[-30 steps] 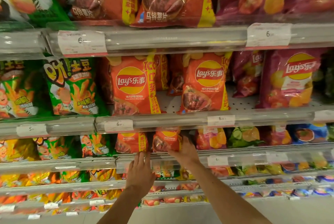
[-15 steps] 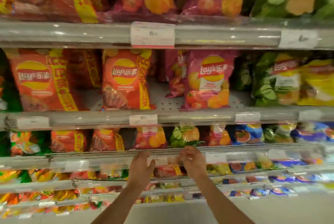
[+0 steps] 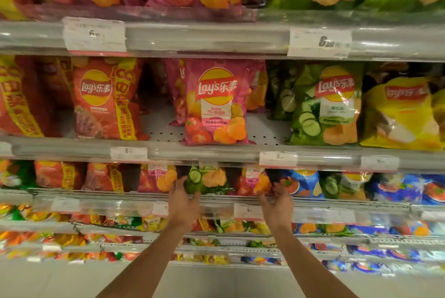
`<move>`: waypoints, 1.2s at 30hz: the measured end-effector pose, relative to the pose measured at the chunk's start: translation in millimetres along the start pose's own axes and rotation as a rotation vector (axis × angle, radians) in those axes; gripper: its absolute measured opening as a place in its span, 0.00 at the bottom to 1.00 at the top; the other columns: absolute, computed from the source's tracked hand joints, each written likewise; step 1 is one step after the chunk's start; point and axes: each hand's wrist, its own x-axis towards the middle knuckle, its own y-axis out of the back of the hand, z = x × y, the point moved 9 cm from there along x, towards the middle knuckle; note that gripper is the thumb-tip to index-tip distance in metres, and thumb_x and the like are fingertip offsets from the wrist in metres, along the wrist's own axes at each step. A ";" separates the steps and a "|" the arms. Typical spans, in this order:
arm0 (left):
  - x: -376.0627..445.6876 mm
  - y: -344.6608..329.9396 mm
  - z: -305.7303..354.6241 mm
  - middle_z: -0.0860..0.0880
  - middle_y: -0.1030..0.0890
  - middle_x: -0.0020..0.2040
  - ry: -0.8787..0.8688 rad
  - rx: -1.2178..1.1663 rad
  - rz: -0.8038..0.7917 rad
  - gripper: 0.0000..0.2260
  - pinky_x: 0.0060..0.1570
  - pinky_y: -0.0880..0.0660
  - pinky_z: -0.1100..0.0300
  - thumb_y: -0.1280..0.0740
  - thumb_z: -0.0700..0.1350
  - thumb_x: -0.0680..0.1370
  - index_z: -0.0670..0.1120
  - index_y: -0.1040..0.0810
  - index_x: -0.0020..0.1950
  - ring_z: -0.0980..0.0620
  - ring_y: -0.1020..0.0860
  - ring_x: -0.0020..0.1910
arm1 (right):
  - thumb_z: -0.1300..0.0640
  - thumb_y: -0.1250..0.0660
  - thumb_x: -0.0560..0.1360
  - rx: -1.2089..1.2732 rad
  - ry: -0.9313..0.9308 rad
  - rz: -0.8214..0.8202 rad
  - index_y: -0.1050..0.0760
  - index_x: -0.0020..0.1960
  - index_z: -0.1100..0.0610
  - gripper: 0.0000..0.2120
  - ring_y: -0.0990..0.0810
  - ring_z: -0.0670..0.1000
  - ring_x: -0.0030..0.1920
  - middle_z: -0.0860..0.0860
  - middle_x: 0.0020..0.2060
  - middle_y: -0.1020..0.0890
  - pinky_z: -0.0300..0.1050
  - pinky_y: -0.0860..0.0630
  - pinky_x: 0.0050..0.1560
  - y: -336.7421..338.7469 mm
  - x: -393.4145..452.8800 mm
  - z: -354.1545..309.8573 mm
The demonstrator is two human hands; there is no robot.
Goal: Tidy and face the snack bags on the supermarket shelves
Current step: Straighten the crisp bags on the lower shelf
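Both my hands reach up to the third shelf [image 3: 313,201], where small Lay's bags stand in a row. My left hand [image 3: 183,203] curls its thumb and fingers round the lower left corner of a green cucumber bag [image 3: 209,181]. My right hand [image 3: 277,202] pinches the lower right corner of a pink tomato bag [image 3: 252,181]. A blue bag [image 3: 303,183] stands just right of that hand. Left of the green bag stands another pink bag [image 3: 154,179], then orange bags [image 3: 103,177].
The shelf above holds large bags: orange [image 3: 103,100], pink tomato [image 3: 216,105], green cucumber [image 3: 327,105] and yellow [image 3: 399,114]. Price tags [image 3: 248,211] hang on clear rails. More bags fill the lower shelves [image 3: 216,228]. Pale floor [image 3: 216,281] lies below.
The view has swung right along the shelves. Both hands have moved from the rail by the orange bags up to the green and pink bags and taken hold of them.
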 end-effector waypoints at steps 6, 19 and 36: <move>43.8 -23.3 10.7 0.41 0.27 0.70 0.054 -0.075 -0.106 0.36 0.68 0.30 0.44 0.26 0.53 0.74 0.41 0.37 0.76 0.38 0.28 0.68 | 0.44 0.20 0.69 -0.050 0.006 -0.164 0.34 0.74 0.60 0.43 0.29 0.60 0.70 0.58 0.68 0.26 0.58 0.32 0.72 -29.4 42.4 -17.4; 80.7 -63.3 -33.8 0.51 0.24 0.47 0.309 -0.072 -0.347 0.35 0.55 0.28 0.57 0.20 0.62 0.61 0.43 0.26 0.57 0.48 0.22 0.51 | 0.34 0.20 0.61 -0.197 0.007 -0.328 0.23 0.60 0.49 0.34 0.19 0.54 0.62 0.50 0.60 0.16 0.44 0.22 0.58 -59.1 72.8 -19.5; 88.5 -45.0 -40.0 0.44 0.26 0.70 0.374 -0.203 -0.304 0.48 0.63 0.30 0.51 0.16 0.53 0.60 0.42 0.33 0.74 0.42 0.29 0.70 | 0.36 0.21 0.66 -0.258 -0.026 -0.158 0.21 0.41 0.58 0.25 0.15 0.58 0.48 0.55 0.45 0.14 0.55 0.19 0.53 -39.3 48.2 -47.0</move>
